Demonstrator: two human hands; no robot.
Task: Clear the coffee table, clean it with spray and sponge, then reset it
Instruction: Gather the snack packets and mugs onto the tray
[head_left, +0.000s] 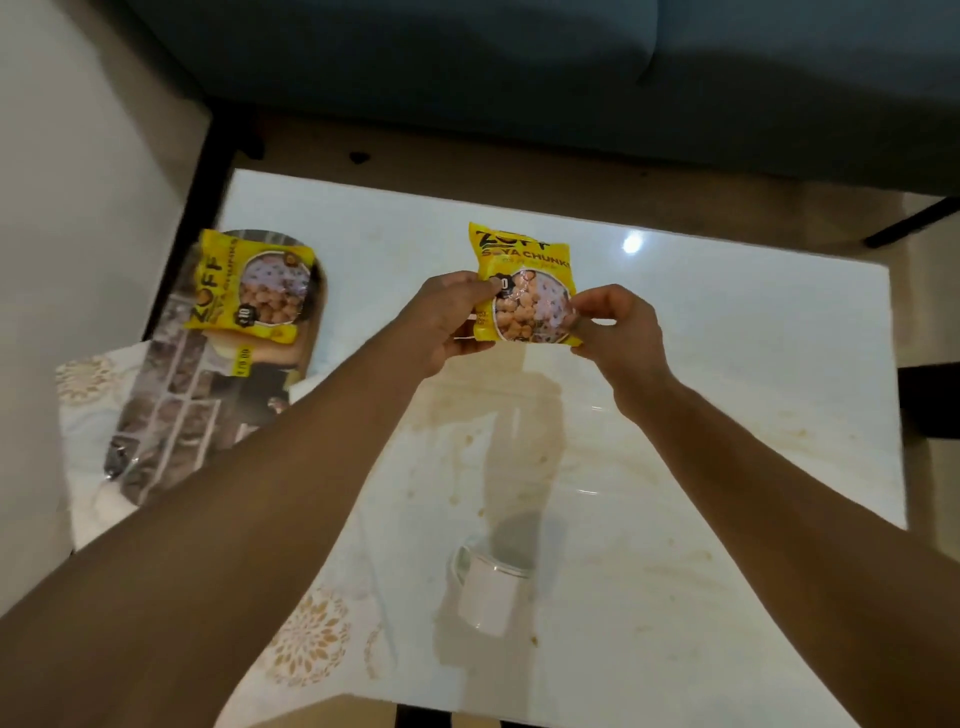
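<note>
Both my hands hold a yellow soya chunks packet (527, 283) up above the middle of the white glossy coffee table (727, 364). My left hand (449, 317) grips its lower left edge and my right hand (618, 332) pinches its lower right corner. A second yellow packet (252, 286) lies on a magazine (176, 395) at the table's left end. Brownish stains (467, 410) spread over the tabletop below the held packet. A white mug (488, 592) stands near the front edge.
A white cloth with gold floral print (85, 384) lies under the magazine at the left, and more of it shows near the front edge (311, 639). A dark blue sofa (519, 78) stands behind the table. Black table legs show at the left and right.
</note>
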